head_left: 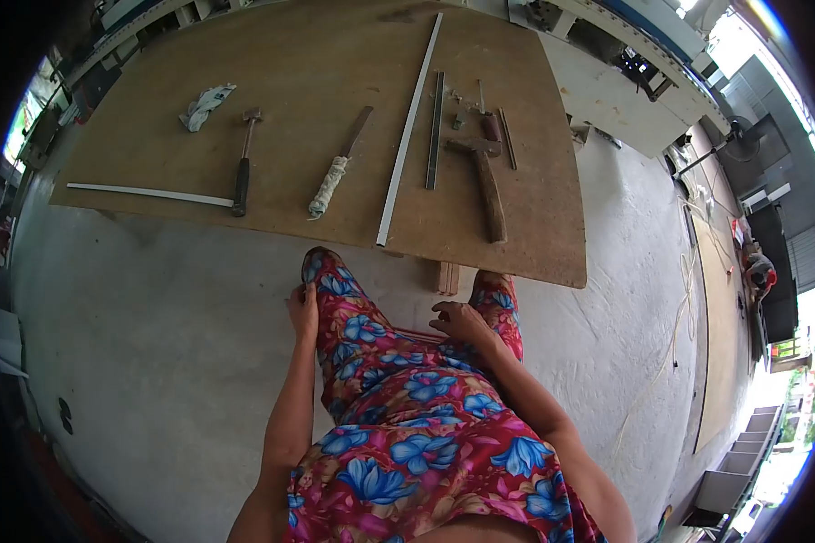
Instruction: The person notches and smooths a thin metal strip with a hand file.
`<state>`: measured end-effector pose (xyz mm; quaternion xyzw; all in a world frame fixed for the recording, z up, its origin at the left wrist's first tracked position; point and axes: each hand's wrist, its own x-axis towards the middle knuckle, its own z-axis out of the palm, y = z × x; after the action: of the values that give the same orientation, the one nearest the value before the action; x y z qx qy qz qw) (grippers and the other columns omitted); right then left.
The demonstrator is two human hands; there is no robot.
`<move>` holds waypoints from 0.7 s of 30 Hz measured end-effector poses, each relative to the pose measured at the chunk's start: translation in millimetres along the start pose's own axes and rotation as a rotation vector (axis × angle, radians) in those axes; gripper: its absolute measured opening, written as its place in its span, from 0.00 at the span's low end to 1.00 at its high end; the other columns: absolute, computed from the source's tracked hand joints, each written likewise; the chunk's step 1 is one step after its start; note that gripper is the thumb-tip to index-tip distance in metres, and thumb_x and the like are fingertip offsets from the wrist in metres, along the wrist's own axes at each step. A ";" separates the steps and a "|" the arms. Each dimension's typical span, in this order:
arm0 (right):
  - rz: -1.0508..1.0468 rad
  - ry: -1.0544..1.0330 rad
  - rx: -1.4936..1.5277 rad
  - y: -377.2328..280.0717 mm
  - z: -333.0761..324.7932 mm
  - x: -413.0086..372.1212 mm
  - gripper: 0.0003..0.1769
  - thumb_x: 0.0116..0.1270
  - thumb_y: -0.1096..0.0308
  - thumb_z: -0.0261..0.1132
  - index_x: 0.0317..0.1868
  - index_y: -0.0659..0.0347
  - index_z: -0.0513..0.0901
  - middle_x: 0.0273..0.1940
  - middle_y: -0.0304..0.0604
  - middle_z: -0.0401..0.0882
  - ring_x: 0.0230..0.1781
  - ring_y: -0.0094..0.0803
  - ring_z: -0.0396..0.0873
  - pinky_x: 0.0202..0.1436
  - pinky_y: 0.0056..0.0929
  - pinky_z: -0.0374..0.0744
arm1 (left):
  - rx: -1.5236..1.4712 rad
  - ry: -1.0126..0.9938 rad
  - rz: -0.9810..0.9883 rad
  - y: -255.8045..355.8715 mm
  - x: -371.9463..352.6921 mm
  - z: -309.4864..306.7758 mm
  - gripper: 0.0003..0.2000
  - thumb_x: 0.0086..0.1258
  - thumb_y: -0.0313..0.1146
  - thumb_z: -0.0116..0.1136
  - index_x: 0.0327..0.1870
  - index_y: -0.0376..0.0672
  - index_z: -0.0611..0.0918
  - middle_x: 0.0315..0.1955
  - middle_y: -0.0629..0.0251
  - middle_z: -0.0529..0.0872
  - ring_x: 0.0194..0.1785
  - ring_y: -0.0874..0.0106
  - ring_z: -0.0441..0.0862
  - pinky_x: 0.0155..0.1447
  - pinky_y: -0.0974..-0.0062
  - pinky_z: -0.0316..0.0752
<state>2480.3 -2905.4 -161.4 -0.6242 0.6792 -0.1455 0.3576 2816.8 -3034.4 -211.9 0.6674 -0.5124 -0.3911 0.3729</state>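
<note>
Seated before a brown wooden board table [290, 54], I have both hands at my flower-printed clothes [426, 385]. My left hand [304, 312] rests against the outer side of my left knee; its fingers are partly hidden. Over my right thigh lies my right hand [460, 321], fingers loosely bent and apart, with nothing seen in it. On the table, a knife [330, 187] has a handle wrapped in whitish cord or cloth. A wooden-handled hammer [489, 192] lies at the right, and a black-handled hammer [242, 181] at the left.
A long pale strip [412, 127] crosses the table, its end at the front edge. Beside it lie a dark ruler-like bar [436, 131], a screwdriver-like tool [491, 127] and a thin rod [508, 140]. Left are a shorter white strip [149, 193] and a crumpled cloth [206, 107].
</note>
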 end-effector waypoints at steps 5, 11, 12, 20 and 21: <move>-0.087 -0.003 0.070 -32.9 -11.9 -20.1 0.26 0.59 0.55 0.68 0.53 0.62 0.82 0.41 0.56 0.85 0.42 0.47 0.84 0.48 0.39 0.81 | 0.075 -0.064 0.040 20.5 -6.7 5.3 0.41 0.63 0.60 0.59 0.64 0.27 0.69 0.58 0.36 0.74 0.61 0.46 0.74 0.63 0.58 0.71; -0.237 -0.037 0.019 -69.4 -9.3 -18.9 0.23 0.62 0.58 0.68 0.53 0.63 0.82 0.41 0.53 0.85 0.41 0.43 0.85 0.47 0.36 0.81 | 0.306 -0.100 0.012 48.0 -23.4 -2.3 0.48 0.62 0.61 0.60 0.70 0.25 0.59 0.66 0.32 0.65 0.69 0.43 0.65 0.68 0.55 0.67; -0.243 -0.056 0.016 -74.0 -8.3 -18.4 0.24 0.62 0.56 0.67 0.53 0.63 0.82 0.41 0.53 0.85 0.42 0.44 0.85 0.47 0.38 0.81 | 0.305 -0.094 0.009 48.3 -26.2 -3.1 0.48 0.62 0.60 0.60 0.70 0.26 0.59 0.66 0.32 0.64 0.69 0.43 0.65 0.68 0.55 0.67; -0.234 -0.235 -0.118 -69.0 20.6 4.3 0.26 0.64 0.51 0.66 0.53 0.63 0.82 0.42 0.54 0.85 0.43 0.48 0.84 0.48 0.38 0.81 | 0.594 0.136 0.394 57.2 -43.8 -2.3 0.35 0.62 0.40 0.65 0.67 0.34 0.65 0.59 0.36 0.71 0.64 0.45 0.70 0.66 0.56 0.68; -0.197 -0.308 -0.152 -63.6 25.5 8.7 0.28 0.65 0.46 0.64 0.53 0.62 0.82 0.44 0.56 0.85 0.45 0.50 0.83 0.51 0.40 0.80 | 0.738 0.207 0.565 63.8 -49.1 2.5 0.33 0.60 0.37 0.65 0.66 0.36 0.67 0.58 0.36 0.72 0.63 0.46 0.71 0.64 0.57 0.69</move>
<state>2545.0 -2918.7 -140.9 -0.7277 0.5609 -0.0309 0.3934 2781.2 -2999.3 -148.7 0.6251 -0.7389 0.0023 0.2516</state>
